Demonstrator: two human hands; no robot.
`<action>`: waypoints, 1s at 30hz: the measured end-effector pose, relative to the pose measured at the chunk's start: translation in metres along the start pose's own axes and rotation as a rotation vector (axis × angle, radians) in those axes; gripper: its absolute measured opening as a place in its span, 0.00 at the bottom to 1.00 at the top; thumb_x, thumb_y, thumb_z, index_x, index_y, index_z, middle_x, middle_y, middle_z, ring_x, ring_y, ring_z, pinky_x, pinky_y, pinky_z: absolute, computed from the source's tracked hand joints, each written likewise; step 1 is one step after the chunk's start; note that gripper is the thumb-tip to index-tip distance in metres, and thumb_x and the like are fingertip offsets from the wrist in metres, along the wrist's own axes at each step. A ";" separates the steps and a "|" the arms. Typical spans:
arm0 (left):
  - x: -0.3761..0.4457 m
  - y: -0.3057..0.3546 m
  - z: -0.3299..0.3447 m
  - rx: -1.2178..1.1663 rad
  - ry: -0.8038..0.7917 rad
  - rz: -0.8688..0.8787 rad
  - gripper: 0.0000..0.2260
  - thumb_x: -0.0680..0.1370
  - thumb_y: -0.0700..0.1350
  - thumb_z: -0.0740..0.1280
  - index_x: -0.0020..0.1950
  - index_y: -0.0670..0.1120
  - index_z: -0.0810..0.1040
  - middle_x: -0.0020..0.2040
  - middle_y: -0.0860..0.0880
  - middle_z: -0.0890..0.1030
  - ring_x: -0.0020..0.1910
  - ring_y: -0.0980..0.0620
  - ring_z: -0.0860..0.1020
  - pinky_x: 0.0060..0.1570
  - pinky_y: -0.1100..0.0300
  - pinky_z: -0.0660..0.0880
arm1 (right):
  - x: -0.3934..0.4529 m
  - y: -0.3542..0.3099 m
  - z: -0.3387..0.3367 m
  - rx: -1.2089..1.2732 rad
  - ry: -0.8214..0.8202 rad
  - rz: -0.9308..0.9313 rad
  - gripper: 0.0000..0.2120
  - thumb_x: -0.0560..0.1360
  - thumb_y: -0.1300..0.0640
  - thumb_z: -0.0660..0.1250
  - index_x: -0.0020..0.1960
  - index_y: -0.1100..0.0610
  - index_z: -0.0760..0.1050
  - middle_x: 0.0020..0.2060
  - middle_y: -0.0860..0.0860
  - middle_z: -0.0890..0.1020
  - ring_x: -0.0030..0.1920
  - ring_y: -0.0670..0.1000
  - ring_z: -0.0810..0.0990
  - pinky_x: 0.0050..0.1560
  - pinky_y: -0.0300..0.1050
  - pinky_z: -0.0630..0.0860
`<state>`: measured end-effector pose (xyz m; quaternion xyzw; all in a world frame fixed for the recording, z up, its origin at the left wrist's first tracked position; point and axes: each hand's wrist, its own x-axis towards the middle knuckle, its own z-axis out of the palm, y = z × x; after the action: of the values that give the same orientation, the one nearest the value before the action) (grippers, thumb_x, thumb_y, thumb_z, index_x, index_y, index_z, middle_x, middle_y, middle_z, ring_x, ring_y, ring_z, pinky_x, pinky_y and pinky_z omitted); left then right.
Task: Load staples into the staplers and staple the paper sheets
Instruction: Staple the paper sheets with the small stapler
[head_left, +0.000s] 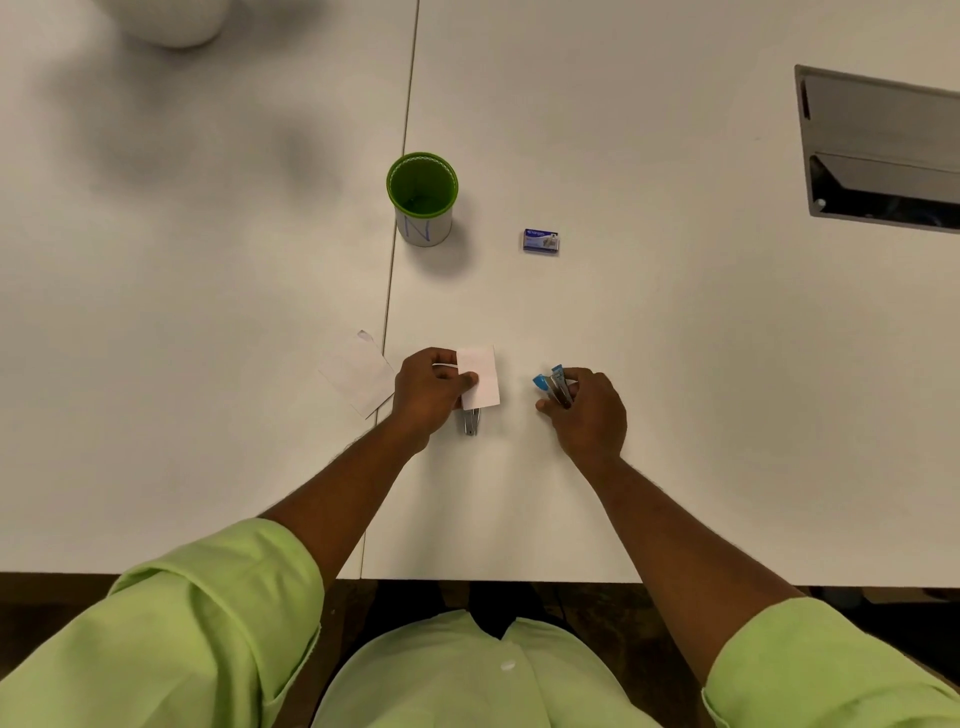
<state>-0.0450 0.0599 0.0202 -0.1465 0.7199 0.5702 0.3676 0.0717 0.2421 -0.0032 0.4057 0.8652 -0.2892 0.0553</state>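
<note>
Our left hand (428, 387) pinches small white paper sheets (479, 376) above a grey metal stapler (471, 420) on the white tabletop (675, 338), while our right hand (584, 410) grips a blue stapler (555, 385), probably ready to staple them.

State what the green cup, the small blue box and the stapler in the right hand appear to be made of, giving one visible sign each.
Round green cup with a white band: probably plastic; smooth, evenly coloured inside, the band looks like paper. Small blue rectangular box: likely printed cardboard; matt with sharp folded edges. Blue and grey stapler gripped by the right hand: seemingly plastic blue parts over grey metal, though small.
</note>
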 end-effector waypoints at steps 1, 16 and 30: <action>0.000 0.000 0.000 0.001 -0.001 -0.002 0.12 0.74 0.35 0.75 0.56 0.40 0.78 0.52 0.36 0.83 0.52 0.37 0.84 0.51 0.43 0.83 | 0.001 0.000 0.001 0.000 0.006 -0.003 0.23 0.68 0.48 0.80 0.60 0.50 0.79 0.51 0.49 0.80 0.51 0.52 0.80 0.48 0.43 0.74; 0.000 0.002 0.001 -0.060 -0.114 -0.008 0.16 0.76 0.35 0.73 0.59 0.47 0.75 0.50 0.37 0.81 0.50 0.41 0.82 0.52 0.44 0.82 | -0.003 0.014 0.009 0.043 0.144 0.090 0.26 0.67 0.44 0.80 0.57 0.57 0.76 0.53 0.53 0.80 0.51 0.55 0.81 0.50 0.46 0.74; -0.003 0.018 0.008 -0.216 -0.365 -0.146 0.07 0.82 0.37 0.65 0.57 0.41 0.81 0.54 0.43 0.81 0.49 0.48 0.78 0.42 0.61 0.77 | -0.007 -0.032 -0.013 0.451 -0.111 -0.441 0.27 0.73 0.57 0.76 0.69 0.43 0.73 0.62 0.43 0.73 0.57 0.46 0.79 0.46 0.39 0.80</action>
<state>-0.0513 0.0721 0.0348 -0.1309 0.5637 0.6328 0.5144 0.0550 0.2287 0.0247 0.1938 0.8422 -0.5003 -0.0530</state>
